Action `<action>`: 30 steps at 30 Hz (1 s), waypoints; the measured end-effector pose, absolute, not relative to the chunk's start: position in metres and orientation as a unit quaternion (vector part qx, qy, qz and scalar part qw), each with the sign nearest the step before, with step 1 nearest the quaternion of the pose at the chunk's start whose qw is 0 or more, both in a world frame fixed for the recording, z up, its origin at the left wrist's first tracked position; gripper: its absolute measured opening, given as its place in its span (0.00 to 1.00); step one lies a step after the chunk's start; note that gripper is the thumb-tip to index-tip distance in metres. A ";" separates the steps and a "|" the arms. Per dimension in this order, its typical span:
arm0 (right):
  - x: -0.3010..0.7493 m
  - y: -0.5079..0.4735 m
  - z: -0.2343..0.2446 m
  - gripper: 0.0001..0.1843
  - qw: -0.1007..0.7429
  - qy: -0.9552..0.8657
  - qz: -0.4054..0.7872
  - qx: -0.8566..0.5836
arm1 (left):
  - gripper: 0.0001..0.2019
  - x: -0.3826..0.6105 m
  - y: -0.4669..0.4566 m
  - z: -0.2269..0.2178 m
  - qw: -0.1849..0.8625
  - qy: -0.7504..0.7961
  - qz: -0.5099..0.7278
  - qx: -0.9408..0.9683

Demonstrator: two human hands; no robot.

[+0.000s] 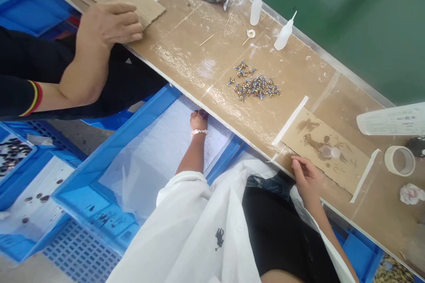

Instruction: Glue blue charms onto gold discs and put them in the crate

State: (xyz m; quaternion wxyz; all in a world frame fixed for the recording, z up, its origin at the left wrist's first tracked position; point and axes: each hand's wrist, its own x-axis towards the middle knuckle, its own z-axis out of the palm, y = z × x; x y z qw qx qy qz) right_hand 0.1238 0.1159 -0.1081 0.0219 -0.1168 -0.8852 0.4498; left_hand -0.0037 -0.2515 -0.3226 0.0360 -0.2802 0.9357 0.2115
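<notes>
Head view: left hand (198,120) extends into crate (133,129), grip hidden; right hand (307,177) rests, grip apart, on table (199,55).

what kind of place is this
Likely a factory or workshop assembly bench for small parts: nozzle-tipped squeeze bottles stand on the long worktable, a pile of tiny metal pieces lies there, and blue plastic crates sit alongside.

label | white container (392,119) lying at right | reads "401" plus Chinese characters
</notes>
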 end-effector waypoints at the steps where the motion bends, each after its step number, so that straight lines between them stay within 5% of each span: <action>1: 0.124 0.116 -0.108 0.16 0.021 -0.885 0.450 -0.117 | 0.10 -0.004 -0.251 -0.323 0.036 0.936 0.211 -0.280; 30: 0.123 0.116 -0.108 0.15 0.026 -0.885 0.451 -0.112 | 0.10 0.001 -0.253 -0.319 -0.025 0.920 0.248 -0.302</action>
